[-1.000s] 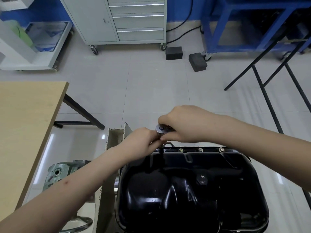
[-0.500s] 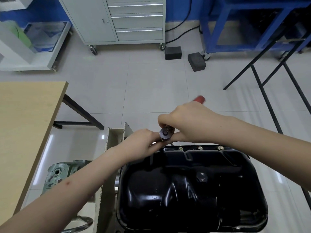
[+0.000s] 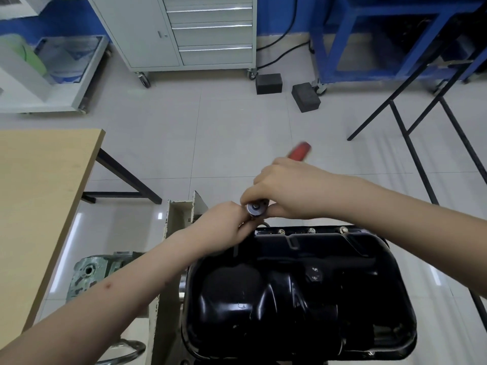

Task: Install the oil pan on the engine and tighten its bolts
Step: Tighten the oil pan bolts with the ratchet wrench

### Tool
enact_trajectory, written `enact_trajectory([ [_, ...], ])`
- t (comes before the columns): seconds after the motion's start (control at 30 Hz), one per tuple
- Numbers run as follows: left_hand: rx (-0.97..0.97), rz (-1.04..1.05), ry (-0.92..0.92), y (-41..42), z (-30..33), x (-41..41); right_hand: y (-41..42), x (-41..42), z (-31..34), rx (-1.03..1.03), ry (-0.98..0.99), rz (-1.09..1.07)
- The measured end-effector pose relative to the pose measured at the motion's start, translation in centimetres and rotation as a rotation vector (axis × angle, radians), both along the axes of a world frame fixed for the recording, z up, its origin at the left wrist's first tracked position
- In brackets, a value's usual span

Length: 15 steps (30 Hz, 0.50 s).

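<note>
A glossy black oil pan (image 3: 297,293) sits on the engine, filling the lower middle of the view. Three bolts (image 3: 311,230) show along its far flange. At the pan's far left corner stands a ratchet wrench (image 3: 256,208) with a round metal head and a red handle tip (image 3: 300,150). My right hand (image 3: 287,189) grips the handle just behind the head. My left hand (image 3: 224,227) holds the socket extension under the head with curled fingers. The bolt under the socket is hidden by my hands.
A wooden table (image 3: 39,206) lies to the left. A cream metal stand post (image 3: 181,214) and a grey-green casting (image 3: 89,275) sit left of the pan. Black frame legs (image 3: 411,143) stand at right. Beyond, a wheeled grey drawer cabinet (image 3: 210,32), two black blocks (image 3: 305,97) and a blue rack (image 3: 369,35).
My right hand has swung the ratchet handle away from me, so its red tip now sticks out beyond the knuckles. The left hand stays at the socket.
</note>
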<state>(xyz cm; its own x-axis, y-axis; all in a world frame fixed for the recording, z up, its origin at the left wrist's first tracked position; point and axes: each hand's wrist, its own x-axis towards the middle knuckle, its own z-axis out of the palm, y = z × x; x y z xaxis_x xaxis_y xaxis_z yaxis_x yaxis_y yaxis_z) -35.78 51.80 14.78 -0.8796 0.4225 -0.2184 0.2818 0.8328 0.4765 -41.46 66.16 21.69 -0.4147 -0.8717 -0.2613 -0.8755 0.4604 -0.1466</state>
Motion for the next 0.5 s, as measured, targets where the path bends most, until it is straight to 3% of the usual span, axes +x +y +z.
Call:
enact_trajectory([
  [0.13, 0.023, -0.042, -0.027, -0.3, 0.1, 0.0, -0.3, -0.5, 0.3, -0.012, 0.047, 0.128],
  [0.23, 0.043, -0.042, -0.065, -0.5, 0.0, 0.0, 0.2, -0.5, 0.7, -0.002, -0.102, -0.007],
  [0.37, 0.08, -0.01, -0.102, -0.6, 0.3, -0.1, 0.4, 1.0, 0.5, -0.003, 0.027, -0.146],
  [0.5, 0.066, 0.068, -0.136, -0.4, 0.3, 0.0, 0.1, 2.3, -0.3, -0.023, -0.067, -0.316],
])
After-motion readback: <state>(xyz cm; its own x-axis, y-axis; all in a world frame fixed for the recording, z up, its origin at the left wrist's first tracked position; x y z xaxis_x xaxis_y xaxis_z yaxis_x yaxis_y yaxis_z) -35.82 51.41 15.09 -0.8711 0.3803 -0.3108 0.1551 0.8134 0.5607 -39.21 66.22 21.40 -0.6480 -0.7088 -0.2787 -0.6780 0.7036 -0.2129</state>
